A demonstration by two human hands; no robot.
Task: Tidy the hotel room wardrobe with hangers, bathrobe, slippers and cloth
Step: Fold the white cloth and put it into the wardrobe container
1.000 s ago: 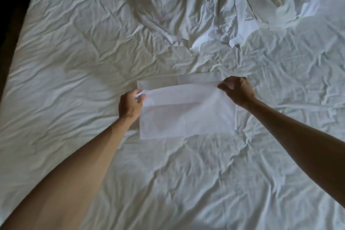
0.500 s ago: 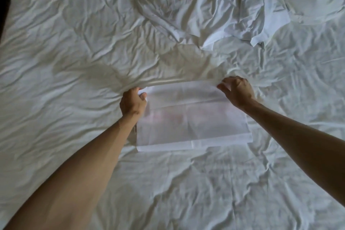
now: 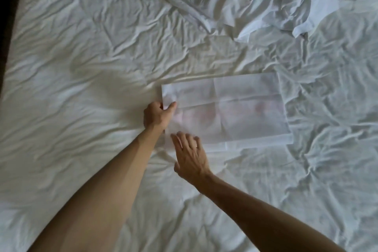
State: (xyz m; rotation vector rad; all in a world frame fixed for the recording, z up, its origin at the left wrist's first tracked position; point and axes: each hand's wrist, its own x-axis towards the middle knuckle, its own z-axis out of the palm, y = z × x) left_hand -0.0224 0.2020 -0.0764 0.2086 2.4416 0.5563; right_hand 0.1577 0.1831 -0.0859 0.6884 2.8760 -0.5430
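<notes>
A thin white cloth (image 3: 235, 108), folded into a flat rectangle with faint pink marks showing through, lies on the wrinkled white bed sheet (image 3: 81, 67). My left hand (image 3: 157, 115) pinches the cloth's left edge between thumb and fingers. My right hand (image 3: 190, 155) is at the cloth's near left corner, fingers spread and mostly straight, touching or hovering just over the fabric; the motion blur hides which.
A crumpled white duvet or loose sheet (image 3: 255, 0) is bunched at the top right of the bed. The bed's dark left edge (image 3: 8, 26) runs down the left side of the view.
My right hand let go of the cloth's far right corner and moved to its near left corner. The cloth now lies flat. My left hand still holds the left edge.
</notes>
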